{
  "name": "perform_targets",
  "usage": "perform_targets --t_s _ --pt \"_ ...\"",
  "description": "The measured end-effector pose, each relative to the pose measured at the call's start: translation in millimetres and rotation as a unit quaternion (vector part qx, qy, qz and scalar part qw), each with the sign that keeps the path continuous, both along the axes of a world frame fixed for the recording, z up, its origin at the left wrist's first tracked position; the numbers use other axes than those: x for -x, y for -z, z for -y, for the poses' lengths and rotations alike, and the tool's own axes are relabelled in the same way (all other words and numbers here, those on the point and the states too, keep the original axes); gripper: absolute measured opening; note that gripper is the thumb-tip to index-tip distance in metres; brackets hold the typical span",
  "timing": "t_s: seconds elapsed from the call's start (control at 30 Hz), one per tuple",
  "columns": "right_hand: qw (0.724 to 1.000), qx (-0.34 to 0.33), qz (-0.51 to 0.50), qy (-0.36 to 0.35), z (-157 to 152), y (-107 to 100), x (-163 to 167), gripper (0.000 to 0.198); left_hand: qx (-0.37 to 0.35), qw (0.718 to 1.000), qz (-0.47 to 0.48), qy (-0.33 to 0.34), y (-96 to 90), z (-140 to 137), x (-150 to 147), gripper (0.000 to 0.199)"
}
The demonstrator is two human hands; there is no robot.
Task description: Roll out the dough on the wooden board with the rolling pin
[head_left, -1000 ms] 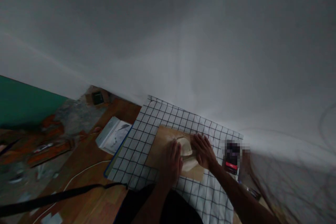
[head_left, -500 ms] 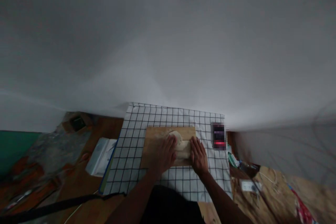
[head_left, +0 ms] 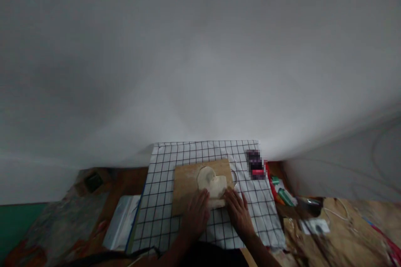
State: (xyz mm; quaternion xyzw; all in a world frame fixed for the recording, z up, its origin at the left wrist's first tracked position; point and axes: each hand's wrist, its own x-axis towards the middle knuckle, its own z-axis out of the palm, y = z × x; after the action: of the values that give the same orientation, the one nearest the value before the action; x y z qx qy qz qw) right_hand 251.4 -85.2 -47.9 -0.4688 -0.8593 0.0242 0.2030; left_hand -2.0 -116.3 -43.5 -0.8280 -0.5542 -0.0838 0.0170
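A flattened piece of pale dough [head_left: 206,179], rounded at the left with a squarer lobe at the right, lies on a wooden board [head_left: 183,183]. Along the dough's near edge is a pale bar [head_left: 216,203] that looks like a rolling pin. My left hand [head_left: 196,212] rests flat over the bar's left end, fingers stretched forward. Over the right end lies my right hand [head_left: 238,210], its fingers also extended and slightly apart. Both palms face down, hiding the bar's ends.
A checked cloth [head_left: 163,158] covers the table under the board. A dark, blurred-out package [head_left: 256,164] sits at its right. Left of the table is a clear plastic box [head_left: 120,221]; at the right are green-and-white packets [head_left: 283,192]. A white wall [head_left: 200,71] rises behind.
Both hands have drawn back toward my body along with the pale bar, uncovering more of the dough. The whole view has shifted, and the table sits lower in it.
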Motion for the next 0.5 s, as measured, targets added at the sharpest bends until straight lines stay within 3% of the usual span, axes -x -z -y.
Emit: perform_targets --t_s 0.1,0.27,0.37,0.43,0.5 --pt "0.999 -0.020 -0.036 0.019 2 0 3 0.057 0.030 0.999 0.038 -0.017 -8.6 -16 1 0.051" --pt "0.995 -0.038 -0.057 0.078 28 8 -11 0.065 0.005 0.996 0.072 -0.061 -33.0 -84 -11 0.050" --pt "0.990 -0.048 -0.054 0.122 56 13 -34 0.063 -0.005 0.999 0.024 0.044 -40.3 -123 -26 0.060" --pt "0.985 -0.074 -0.065 0.142 74 12 -50 0.057 -0.007 0.996 0.015 0.091 -41.2 -139 -34 0.052" --pt "0.977 -0.108 -0.081 0.165 91 10 -65 0.050 -0.021 0.995 0.020 0.094 -40.9 -148 -38 0.039"
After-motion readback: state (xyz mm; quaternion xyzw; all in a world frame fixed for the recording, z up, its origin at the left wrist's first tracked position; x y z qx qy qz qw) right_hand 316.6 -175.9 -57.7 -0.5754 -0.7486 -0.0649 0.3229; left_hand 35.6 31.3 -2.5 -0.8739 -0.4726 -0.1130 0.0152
